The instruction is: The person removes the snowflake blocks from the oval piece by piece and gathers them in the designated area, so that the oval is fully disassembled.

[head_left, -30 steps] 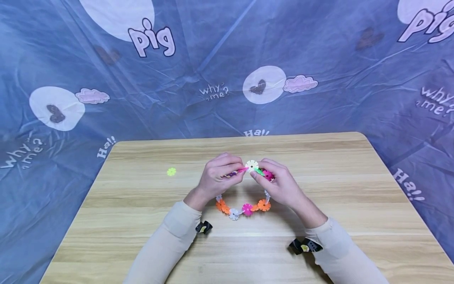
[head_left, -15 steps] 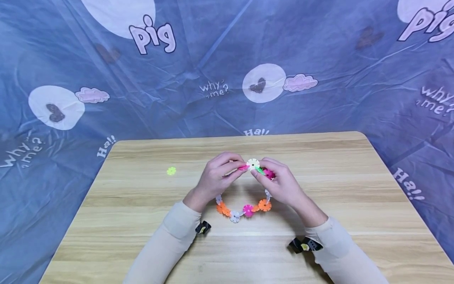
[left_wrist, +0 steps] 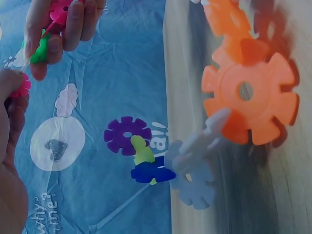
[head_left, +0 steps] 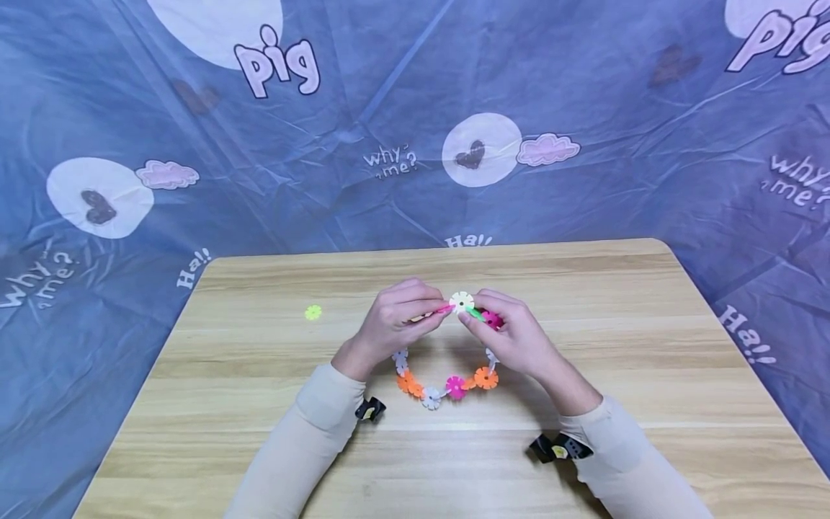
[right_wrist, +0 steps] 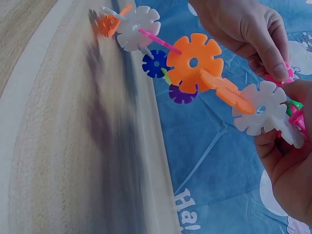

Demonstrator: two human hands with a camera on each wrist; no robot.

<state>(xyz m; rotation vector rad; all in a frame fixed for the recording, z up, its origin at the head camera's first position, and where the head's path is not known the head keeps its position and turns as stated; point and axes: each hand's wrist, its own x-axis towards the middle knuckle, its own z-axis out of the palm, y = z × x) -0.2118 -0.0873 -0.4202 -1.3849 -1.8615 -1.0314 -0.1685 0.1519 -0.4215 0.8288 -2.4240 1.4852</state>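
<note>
Interlocking snowflake discs form a curved chain, joined slot to slot, with orange discs (head_left: 485, 378), a pink disc (head_left: 455, 388) and a white disc (head_left: 431, 397) at its near side. My left hand (head_left: 397, 321) pinches a bright pink disc (head_left: 445, 308) by its edge. Facing it, my right hand (head_left: 515, 331) pinches a pale disc (head_left: 462, 303) and a green disc (head_left: 476, 314), with a magenta disc (head_left: 491, 319) close by the fingers. The pink and pale discs meet between both hands; how deep their slots engage cannot be told. Purple (left_wrist: 127, 135) and blue discs (left_wrist: 152, 171) hang along the chain.
A single yellow-green disc (head_left: 313, 312) lies on the wooden table (head_left: 246, 375), left of the hands. Behind the table hangs a blue printed cloth (head_left: 350, 202). Each wrist wears a black camera, the left one (head_left: 371, 409) and the right one (head_left: 560, 447).
Both hands stay nearly in place around the pink and pale discs. The near side of the chain has shifted slightly toward me and to the right. The yellow-green disc has not moved.
</note>
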